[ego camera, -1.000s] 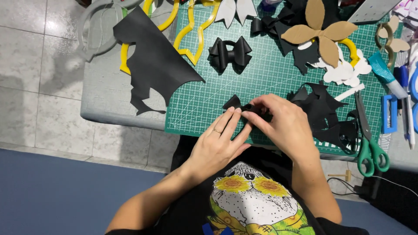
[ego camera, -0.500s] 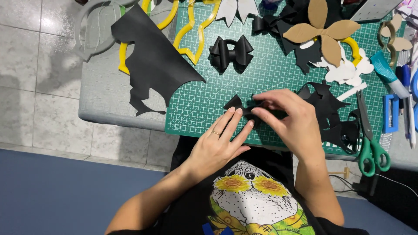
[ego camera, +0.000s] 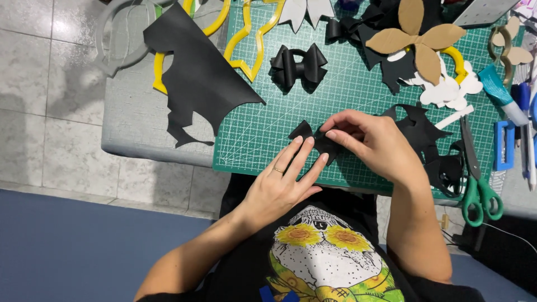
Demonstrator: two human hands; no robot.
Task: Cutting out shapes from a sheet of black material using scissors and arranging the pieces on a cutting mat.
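- The left hand (ego camera: 279, 184) lies flat and open near the table's front edge, fingers stretched, their tips pressing on a small black cut-out piece (ego camera: 314, 140).
- The right hand (ego camera: 377, 142) curls over that piece from the other side, fingertips pinching its folded middle against the green cutting mat (ego camera: 347, 89).
- Green-handled scissors (ego camera: 475, 179) rest at the mat's right edge, beside black scraps (ego camera: 433, 148).
- Farther off, a finished black bow (ego camera: 298, 67) sits mid-mat; a large black sheet (ego camera: 196, 72) overlaps yellow templates (ego camera: 246, 39).
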